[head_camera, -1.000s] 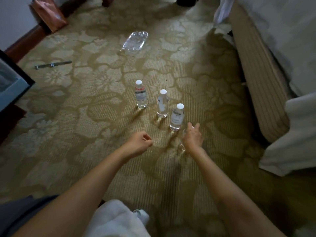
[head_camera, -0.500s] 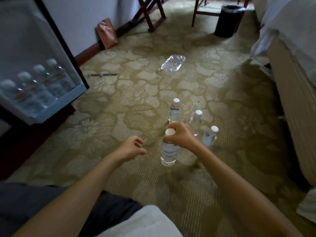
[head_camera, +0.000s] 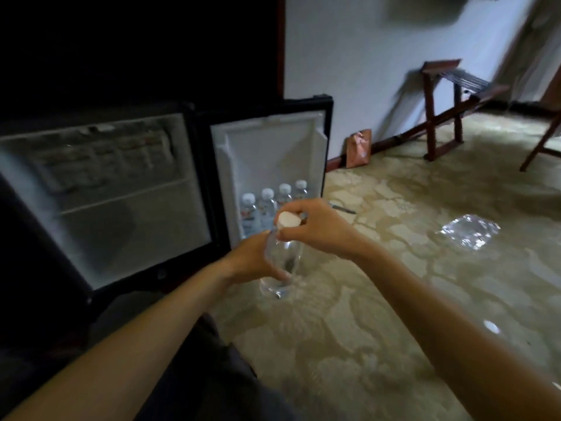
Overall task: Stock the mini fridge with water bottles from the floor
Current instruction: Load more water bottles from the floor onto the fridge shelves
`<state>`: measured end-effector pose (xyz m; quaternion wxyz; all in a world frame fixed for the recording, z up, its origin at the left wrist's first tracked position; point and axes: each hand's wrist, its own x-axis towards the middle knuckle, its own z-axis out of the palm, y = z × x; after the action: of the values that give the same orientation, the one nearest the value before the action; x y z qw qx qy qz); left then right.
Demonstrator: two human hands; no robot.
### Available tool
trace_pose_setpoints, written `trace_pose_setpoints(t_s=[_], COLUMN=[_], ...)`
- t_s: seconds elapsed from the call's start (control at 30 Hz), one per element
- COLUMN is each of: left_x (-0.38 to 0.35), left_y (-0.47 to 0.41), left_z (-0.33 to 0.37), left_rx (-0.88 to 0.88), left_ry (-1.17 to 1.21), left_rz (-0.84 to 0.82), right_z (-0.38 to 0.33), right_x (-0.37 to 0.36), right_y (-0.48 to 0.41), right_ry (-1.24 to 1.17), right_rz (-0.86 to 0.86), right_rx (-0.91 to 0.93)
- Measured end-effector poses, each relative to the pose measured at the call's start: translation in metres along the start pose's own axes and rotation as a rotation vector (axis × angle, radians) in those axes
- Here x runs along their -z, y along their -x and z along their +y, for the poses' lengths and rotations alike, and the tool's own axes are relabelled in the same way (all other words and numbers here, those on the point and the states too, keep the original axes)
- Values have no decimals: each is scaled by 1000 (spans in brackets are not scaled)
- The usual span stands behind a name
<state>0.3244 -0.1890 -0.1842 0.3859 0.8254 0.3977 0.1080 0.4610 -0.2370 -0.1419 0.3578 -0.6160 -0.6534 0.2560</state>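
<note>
Clear plastic bottle (head_camera: 287,255), likely weighty, slick. Right hand (head_camera: 320,229) pinches neck; left hand (head_camera: 249,262) wraps body, the surer hold

I log a pale, plain wall (head_camera: 364,71) with a dark wood baseboard (head_camera: 391,144) along its foot, meeting a carpet (head_camera: 379,299) patterned in olive and cream floral shapes. A dark wooden folding luggage rack (head_camera: 449,107) stands against that wall, and a brown paper bag (head_camera: 359,148) leans there too. Light dim and soft; upper left near black.
</note>
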Motion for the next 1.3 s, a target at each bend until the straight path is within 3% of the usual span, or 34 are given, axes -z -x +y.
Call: trace_pose_setpoints(t_s=[0.17,0.33,0.4,0.53,0.7,0.87,1.1,1.3], left_x=[91,157,171,193,201,196,201,203], left_y=[5,11,13,7,-11,-29,-64,-78], left_z=[-51,-130,-163,-236,-307,-369,-427,-461], left_rx=[60,261,325,437,561,622,572,558], left_ry=[-22,273,380,523,628,718,863,919], left_rz=[229,404,446,536,573,583,786,840], right_z=[-51,-51,-29,1,20,37,46,60], right_x=[-45,-122,-163,-254,-346,-406,-467,-503], right_y=[-90,-164,-185,-217,-267,-306,-356,-386], right_ry=[-128,-408,-348,-234,-281,-288,-317,-366], right_rz=[-140,-271,-327,-606,-693,-699,-491,-361], right_rx=[98,-4,-80,-167,-152,-155,-187,-216])
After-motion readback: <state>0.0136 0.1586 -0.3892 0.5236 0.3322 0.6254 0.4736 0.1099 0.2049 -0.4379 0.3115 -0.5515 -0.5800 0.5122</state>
